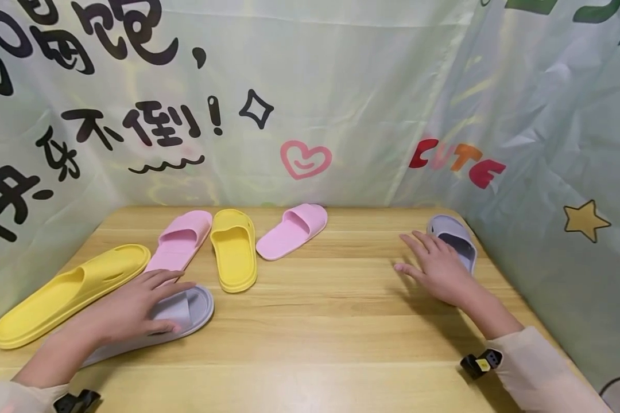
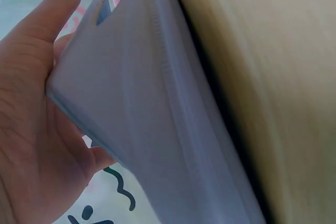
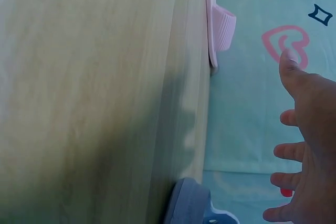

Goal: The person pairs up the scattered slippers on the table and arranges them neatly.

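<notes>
At the front left of the table lies a lavender-grey slipper (image 1: 200,310), partly covered by my left hand (image 1: 119,310). That hand hovers over or touches its strap, fingers and thumb spread; in the left wrist view the slipper's upper (image 2: 131,77) hides some of the fingers. My right hand (image 1: 441,272) is stretched over the right side of the table with fingers extended. Just beyond it stands the other lavender-grey slipper (image 1: 454,229), partly hidden by the hand. The right wrist view has this slipper (image 3: 186,203) at the bottom, apart from the fingers.
Beside my left hand lie a yellow slipper (image 1: 116,264) and a pink slipper (image 1: 193,226). A second yellow slipper (image 1: 235,252) and a second pink slipper (image 1: 291,232) sit mid-back on the wooden table (image 1: 310,321). Printed cloth (image 1: 351,103) encloses the back and sides.
</notes>
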Available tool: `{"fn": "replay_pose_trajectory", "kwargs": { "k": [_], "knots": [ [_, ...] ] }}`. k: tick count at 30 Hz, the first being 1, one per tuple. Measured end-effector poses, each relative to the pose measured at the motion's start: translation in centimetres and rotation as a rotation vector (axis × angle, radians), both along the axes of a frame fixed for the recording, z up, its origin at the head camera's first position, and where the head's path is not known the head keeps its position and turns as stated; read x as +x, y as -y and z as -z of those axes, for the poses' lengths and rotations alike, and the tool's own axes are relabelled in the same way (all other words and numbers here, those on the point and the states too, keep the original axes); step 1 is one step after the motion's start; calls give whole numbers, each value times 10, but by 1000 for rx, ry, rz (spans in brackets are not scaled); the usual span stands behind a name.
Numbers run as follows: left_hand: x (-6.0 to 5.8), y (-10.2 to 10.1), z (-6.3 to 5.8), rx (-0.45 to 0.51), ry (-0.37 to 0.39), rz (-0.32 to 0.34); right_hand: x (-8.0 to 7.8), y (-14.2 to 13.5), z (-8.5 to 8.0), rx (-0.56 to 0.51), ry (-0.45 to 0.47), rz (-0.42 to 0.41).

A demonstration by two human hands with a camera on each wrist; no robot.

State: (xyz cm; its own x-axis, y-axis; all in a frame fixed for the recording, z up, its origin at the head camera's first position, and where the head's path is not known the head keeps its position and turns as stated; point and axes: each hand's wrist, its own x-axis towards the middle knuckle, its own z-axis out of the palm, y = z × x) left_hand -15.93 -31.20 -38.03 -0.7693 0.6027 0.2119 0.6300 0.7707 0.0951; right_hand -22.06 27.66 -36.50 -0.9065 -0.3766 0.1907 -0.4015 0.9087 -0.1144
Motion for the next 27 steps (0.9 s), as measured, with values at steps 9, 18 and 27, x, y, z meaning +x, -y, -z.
{"fn": "replay_pose_trajectory", "kwargs": {
  "k": [9,18,27],
  "knots": [
    [8,12,5,17,-56,5,-7,-9,-1,8,50,51],
    [20,30,6,18,-80,2,-12,-16,-1,32,31,59],
    [32,40,2,0,-39,-74,-16,-21,-1,46,42,71]
  ]
}}
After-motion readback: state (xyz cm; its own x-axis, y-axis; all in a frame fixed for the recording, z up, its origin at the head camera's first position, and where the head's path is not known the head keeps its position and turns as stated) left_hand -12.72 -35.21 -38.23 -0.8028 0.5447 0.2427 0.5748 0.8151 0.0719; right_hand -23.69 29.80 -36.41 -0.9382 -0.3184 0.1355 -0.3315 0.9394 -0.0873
